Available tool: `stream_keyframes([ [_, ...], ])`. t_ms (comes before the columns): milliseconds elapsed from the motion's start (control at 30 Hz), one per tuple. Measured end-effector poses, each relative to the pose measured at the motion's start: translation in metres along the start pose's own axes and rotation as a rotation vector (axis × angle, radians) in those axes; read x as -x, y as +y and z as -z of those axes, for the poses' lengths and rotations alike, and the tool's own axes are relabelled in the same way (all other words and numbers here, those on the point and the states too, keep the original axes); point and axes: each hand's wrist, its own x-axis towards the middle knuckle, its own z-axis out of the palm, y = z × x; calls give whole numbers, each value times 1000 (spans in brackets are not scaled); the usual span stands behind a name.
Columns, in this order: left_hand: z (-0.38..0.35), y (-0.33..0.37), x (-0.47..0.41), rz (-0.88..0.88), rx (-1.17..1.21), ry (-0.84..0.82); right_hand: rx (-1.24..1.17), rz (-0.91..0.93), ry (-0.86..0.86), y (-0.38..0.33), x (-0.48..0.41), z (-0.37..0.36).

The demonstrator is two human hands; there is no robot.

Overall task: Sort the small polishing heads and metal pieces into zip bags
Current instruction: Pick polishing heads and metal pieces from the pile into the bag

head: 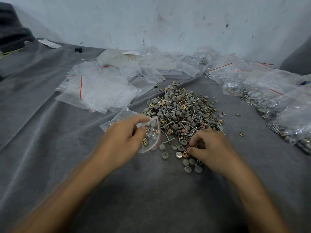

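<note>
- Both hands work low over the grey cloth (151, 199): the left hand (125, 132) grips one zip bag (151, 142) by its mouth, a few pieces already inside.
- The right hand (212, 147) pinches a metal piece (186, 154) at the near edge of the pile (183, 111).
- Next, I'd judge: carry it into the bag mouth close by.
- One pile, uncountable; roughly nine loose polishing heads (179, 155) before it.

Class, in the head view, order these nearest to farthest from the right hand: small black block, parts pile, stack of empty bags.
1. parts pile, just beyond the right hand.
2. stack of empty bags, upper left.
3. small black block, far back left.
</note>
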Motion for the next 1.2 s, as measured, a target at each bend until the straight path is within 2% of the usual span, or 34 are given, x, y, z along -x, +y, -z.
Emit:
stream_keyframes([
  [200,0,-1,1,-4,11,-8,-279,52,102,-7,1,-5],
  [367,-2,-1,-1,-14,4,-1,-619,71,-23,-40,1,-22],
  [567,-4,-2,0,-20,4,-9,-763,91,-16,-61,-6,-41],
  [700,-4,-3,0,-13,24,-10,-901,101,-91,-58,-7,-33],
  [800,-4,-4,0,-15,24,-8,-813,89,39,-40,-11,-16],
  [900,-3,-4,1,-20,15,-5,-532,15,196,-12,-12,-2],
  [967,-3,-4,0,-23,10,-6,-276,-42,179,4,-12,1],
  [1033,-2,-3,0,-24,10,-8,-123,-75,92,12,-10,1],
  [1100,-2,-2,1,-26,17,-9,-63,-85,36,12,-10,-1],
  [1200,-2,-2,1,-27,16,0,-6,-44,76,5,-10,-4],
])
